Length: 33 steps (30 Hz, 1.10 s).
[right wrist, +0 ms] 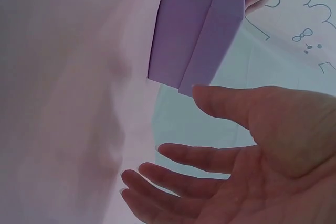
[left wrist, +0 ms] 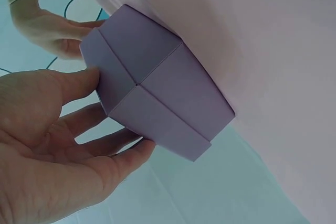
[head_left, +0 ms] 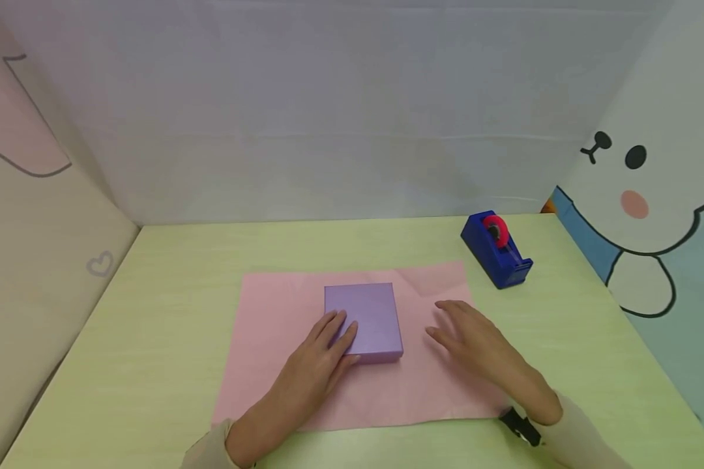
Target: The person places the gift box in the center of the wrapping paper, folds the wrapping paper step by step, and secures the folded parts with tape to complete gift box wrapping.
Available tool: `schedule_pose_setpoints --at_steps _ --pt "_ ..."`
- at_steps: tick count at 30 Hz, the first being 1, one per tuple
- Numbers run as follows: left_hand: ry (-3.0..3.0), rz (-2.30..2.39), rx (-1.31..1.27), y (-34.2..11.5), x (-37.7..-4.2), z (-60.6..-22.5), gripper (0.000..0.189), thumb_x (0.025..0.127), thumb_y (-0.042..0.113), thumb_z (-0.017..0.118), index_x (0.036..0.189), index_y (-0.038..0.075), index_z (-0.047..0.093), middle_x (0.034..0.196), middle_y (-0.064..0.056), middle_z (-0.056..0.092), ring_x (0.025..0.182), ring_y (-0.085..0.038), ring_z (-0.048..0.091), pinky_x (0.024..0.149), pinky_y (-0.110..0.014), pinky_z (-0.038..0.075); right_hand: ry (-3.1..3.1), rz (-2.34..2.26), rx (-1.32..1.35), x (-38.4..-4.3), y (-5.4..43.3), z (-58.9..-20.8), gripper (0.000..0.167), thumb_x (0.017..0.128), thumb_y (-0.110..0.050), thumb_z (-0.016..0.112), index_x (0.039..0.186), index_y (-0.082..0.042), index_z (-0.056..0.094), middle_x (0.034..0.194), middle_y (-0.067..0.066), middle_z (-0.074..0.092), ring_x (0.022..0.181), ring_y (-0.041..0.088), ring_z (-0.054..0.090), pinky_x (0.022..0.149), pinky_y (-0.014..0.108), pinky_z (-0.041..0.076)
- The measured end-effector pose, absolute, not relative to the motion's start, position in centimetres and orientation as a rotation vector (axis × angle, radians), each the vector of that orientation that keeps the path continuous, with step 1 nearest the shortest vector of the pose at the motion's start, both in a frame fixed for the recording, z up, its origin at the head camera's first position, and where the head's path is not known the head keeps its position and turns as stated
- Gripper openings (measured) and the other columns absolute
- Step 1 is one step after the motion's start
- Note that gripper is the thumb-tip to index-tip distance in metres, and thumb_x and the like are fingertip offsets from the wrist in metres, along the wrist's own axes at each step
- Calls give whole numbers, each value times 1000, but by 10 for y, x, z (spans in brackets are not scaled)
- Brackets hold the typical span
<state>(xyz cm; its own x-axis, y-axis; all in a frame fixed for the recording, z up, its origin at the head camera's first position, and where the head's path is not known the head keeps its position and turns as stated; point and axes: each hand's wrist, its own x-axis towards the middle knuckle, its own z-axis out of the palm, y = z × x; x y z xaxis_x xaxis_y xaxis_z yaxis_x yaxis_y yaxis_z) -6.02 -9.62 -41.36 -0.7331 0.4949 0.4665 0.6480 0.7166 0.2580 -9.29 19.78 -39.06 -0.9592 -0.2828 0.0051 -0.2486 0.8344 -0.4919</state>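
Observation:
A square purple lidded box (head_left: 366,319) sits near the middle of a pink paper sheet (head_left: 270,306) on the table. My left hand (head_left: 313,365) rests on the box's near left corner, its fingers spread over the lid and its thumb at the front side. In the left wrist view the fingers of that hand (left wrist: 68,129) reach along the lid of the box (left wrist: 157,87). To the right of the box, my right hand (head_left: 475,342) hovers over the paper with nothing between its parted fingers. The right wrist view shows its palm (right wrist: 262,161) and loosely bent fingers beside the box (right wrist: 194,30).
A blue tape dispenser (head_left: 495,251) with a red roll stands at the back right, beyond the paper's corner. The pale green table (head_left: 170,299) meets a white wall (head_left: 352,130) at the back. Panels with cartoon drawings flank both sides.

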Motion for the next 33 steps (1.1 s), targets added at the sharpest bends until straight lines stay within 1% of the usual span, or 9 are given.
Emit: schedule_pose_setpoints --at_steps 4,11,14,21,27,31,33 --pt "-2577 -578 -887 -96 -60 -413 44 92 19 77 130 -2 68 134 -27 61 129 -42 55 103 -48 50 2972 -761 -429 -94 204 -391 49 99 -23 70 135 7 57 134 26 60 125 45 56 103 61 45" --pt "-2585 -556 -885 -95 -60 -413 45 93 20 77 131 -2 67 136 -27 60 130 -42 55 103 -47 50 2934 -715 -314 -93 215 -392 60 101 -28 67 143 9 48 142 32 51 132 52 46 106 67 39" --pt "-2583 -562 -879 -95 -59 -412 45 93 20 77 131 -2 67 135 -27 60 130 -42 55 103 -47 50 2936 -712 -304 -94 220 -394 60 100 -28 68 143 9 48 142 33 50 132 53 45 106 68 39" --pt "-2579 -540 -882 -95 -59 -412 45 92 20 77 131 -2 67 136 -27 59 131 -42 54 104 -46 50 2983 -730 -320 -95 231 -399 61 98 -24 71 140 13 47 141 37 47 129 55 46 105 68 39" --pt "-2594 -549 -869 -96 -59 -412 45 92 20 77 131 -1 67 136 -27 60 131 -41 54 103 -47 50 2964 -731 -310 -97 238 -403 66 100 -23 69 141 21 41 138 43 46 127 57 47 103 68 41" --pt "-2595 -563 -865 -96 -59 -412 44 93 21 77 131 -1 68 136 -26 60 130 -41 55 103 -47 50 2932 -744 -307 -97 239 -404 69 100 -23 68 142 23 38 139 44 47 129 58 46 104 68 41" --pt "-2595 -563 -866 -96 -59 -412 44 93 21 77 131 0 68 136 -26 60 130 -40 55 103 -47 50 2927 -768 -305 -97 240 -404 69 100 -22 68 142 23 38 137 42 51 125 56 52 101 66 44"
